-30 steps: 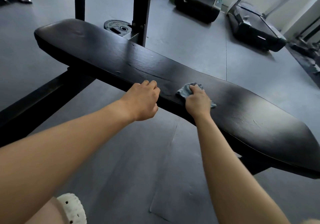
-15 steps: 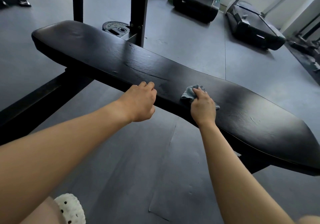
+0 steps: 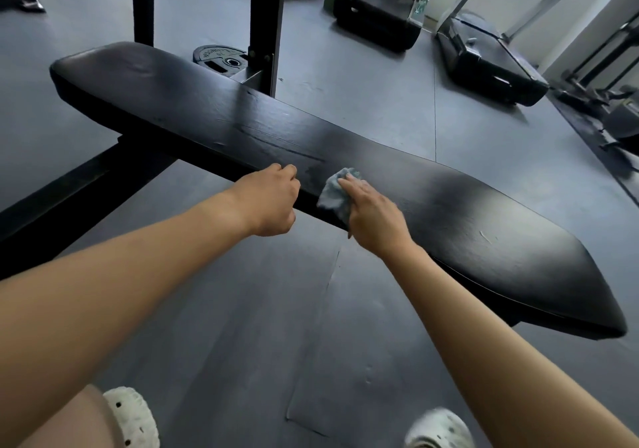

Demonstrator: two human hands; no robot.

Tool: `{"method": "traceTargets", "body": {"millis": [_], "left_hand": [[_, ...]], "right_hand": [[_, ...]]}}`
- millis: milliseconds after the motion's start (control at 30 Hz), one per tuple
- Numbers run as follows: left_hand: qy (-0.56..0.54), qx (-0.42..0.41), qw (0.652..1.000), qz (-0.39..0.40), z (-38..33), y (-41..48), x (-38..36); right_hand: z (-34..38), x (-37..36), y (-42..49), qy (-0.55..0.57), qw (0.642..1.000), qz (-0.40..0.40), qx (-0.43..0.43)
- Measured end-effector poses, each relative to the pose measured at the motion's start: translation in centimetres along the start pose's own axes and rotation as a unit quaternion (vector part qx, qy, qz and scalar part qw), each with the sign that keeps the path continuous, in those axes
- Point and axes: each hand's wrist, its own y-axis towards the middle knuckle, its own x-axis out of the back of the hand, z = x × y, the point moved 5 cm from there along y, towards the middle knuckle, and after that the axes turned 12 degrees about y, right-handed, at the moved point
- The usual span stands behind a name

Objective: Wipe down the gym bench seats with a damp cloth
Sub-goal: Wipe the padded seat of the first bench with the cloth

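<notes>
Left grip: my left grip sits just left of centre in the frame, fingers curled into a loose fist. The knuckles rest against the near edge of the counter, and I see nothing held in it.

Right grip: my right grip is at centre frame, just right of the left one. Its fingers lie nearly straight and flat, pressing the cloth down rather than closing round it. The thumb is hidden.

Cloth: the cloth is grey-blue and crumpled. It lies on the counter's near edge under my right palm, bunching out to the left of the fingers and drooping a little over the side. It lies between my two grips, apart from the left one.

Counter: the counter is long, black and padded. It runs from the upper left down to the lower right, with creases and scuffs on its top.

Post: a black post stands upright behind the counter at upper centre.

Plate: a weight plate lies flat on the floor beside the post.

Treadmills: two treadmills stand at upper right, well apart from the counter.

Floor: the floor is dark grey and fills the lower centre.

Shoes: my white perforated shoes show at the bottom edge, one lower left and one lower right.
</notes>
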Motion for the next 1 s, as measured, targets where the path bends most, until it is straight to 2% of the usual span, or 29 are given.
{"method": "traceTargets", "body": {"millis": [100,200,267,400,467,567,633,733,867,933,1000], "left_hand": [[-0.003,-0.001,1.000,0.022,-0.3,0.0,0.1],[0.007,0.008,0.999,0.038,-0.5,-0.4,-0.5],[-0.002,0.015,0.999,0.051,-0.6,-0.9,-1.0],[-0.030,0.031,0.996,0.077,-0.2,-1.7,-0.4],[-0.021,0.039,0.997,0.059,-0.2,-1.7,0.2],[0.017,0.042,0.999,0.020,-0.1,-1.6,0.6],[0.049,0.038,0.998,-0.007,0.6,-1.8,0.4],[0.075,0.040,0.996,-0.012,3.0,-1.8,-0.3],[0.041,0.097,0.994,-0.016,7.1,-0.9,0.4],[0.032,0.116,0.993,-0.012,8.5,-0.9,0.3],[0.050,0.108,0.993,-0.010,9.5,-1.2,-0.4]], "right_hand": [[-2.4,1.0,0.6,0.016,0.995,-0.037,-0.088],[-2.3,-0.3,1.2,0.000,0.992,-0.051,-0.119],[-0.7,-1.6,1.5,-0.011,0.996,-0.030,-0.089],[2.8,-3.0,1.6,-0.010,0.998,0.029,0.049],[3.3,-3.2,1.3,-0.012,0.993,0.061,0.100],[2.8,-2.2,1.8,0.016,0.989,0.060,0.134],[2.1,-1.6,3.0,0.022,0.992,0.039,0.119],[0.6,-1.4,6.5,0.028,0.999,0.007,0.029],[1.0,-2.9,10.0,0.001,0.997,-0.016,-0.076],[3.2,-4.2,10.2,-0.019,0.997,-0.001,-0.068],[6.0,-5.5,9.7,-0.020,1.000,0.011,-0.003]]}}
